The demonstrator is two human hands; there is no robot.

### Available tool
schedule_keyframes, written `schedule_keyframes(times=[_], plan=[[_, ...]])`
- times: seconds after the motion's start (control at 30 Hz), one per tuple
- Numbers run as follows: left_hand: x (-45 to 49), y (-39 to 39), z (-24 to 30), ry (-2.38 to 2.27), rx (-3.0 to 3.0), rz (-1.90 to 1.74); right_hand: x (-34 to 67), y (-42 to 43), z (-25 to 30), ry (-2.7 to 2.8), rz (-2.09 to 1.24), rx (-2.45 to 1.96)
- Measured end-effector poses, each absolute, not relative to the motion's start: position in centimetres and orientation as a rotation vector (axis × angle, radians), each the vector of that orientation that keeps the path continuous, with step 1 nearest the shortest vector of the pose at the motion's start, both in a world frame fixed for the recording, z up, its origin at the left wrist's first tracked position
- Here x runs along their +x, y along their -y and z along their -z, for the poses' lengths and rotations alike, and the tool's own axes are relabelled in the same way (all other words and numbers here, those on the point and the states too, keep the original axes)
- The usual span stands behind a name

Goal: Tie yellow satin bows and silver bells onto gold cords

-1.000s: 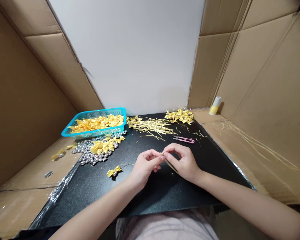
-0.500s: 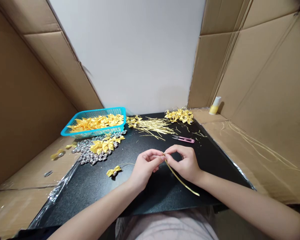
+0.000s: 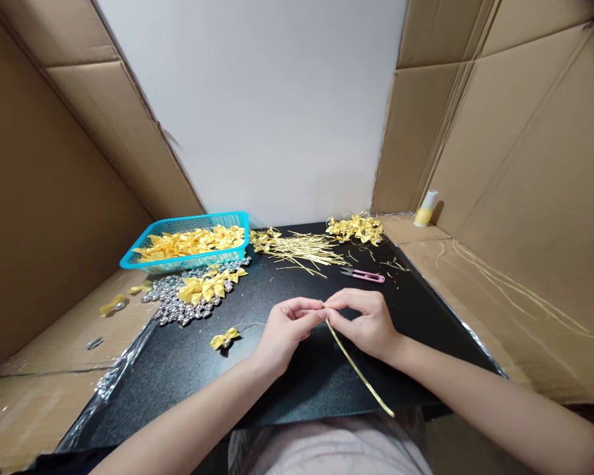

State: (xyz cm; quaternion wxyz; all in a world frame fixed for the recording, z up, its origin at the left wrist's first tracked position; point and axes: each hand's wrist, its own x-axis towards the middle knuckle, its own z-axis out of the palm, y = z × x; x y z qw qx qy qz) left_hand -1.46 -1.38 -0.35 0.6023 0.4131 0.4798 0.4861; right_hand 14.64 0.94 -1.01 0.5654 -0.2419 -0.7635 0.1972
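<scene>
Over the middle of the black table, my left hand [image 3: 290, 328] and my right hand [image 3: 366, 322] meet fingertip to fingertip. Both pinch the upper end of a gold twist tie [image 3: 357, 369], whose long tail slants down toward the table's front edge. What lies right between the fingertips is too small to make out. Left of my left hand rests a yellow ribbon bow [image 3: 224, 338] with a silver bead; a thin thread runs from it toward that hand. Beyond my right hand lie pink thread snips [image 3: 363, 274].
A blue basket [image 3: 129, 262] of yellow bows stands back left, with silver beads [image 3: 165, 310] before it. Gold ties [image 3: 307, 251] lie scattered at the back beside a pile of beaded bows [image 3: 356, 229]. A thread spool [image 3: 426, 209] stands right. Cardboard walls [image 3: 534, 165] enclose the table.
The tail of the gold twist tie has swung lower and straightened, its end nearer the table's front edge. Both hands stay nearly in place, still pinching.
</scene>
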Motion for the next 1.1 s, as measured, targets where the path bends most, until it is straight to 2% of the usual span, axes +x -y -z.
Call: schedule_keyframes(times=[0.27, 0.7, 1.1], plan=[[-1.6, 1.2, 0.2, -1.043, 0.888, -1.078, 15.4, -1.7, 0.8, 1.872, -0.528, -0.548], [-1.5, 1.3, -0.3, -1.01, 0.863, -1.025, 15.6, -1.7, 1.0, 1.936, -0.381, -0.455], [-2.4, 1.7, -0.9, -0.973, 1.224, -0.963, 15.8, -1.8, 0.6, 2.078, -0.486, -0.413]])
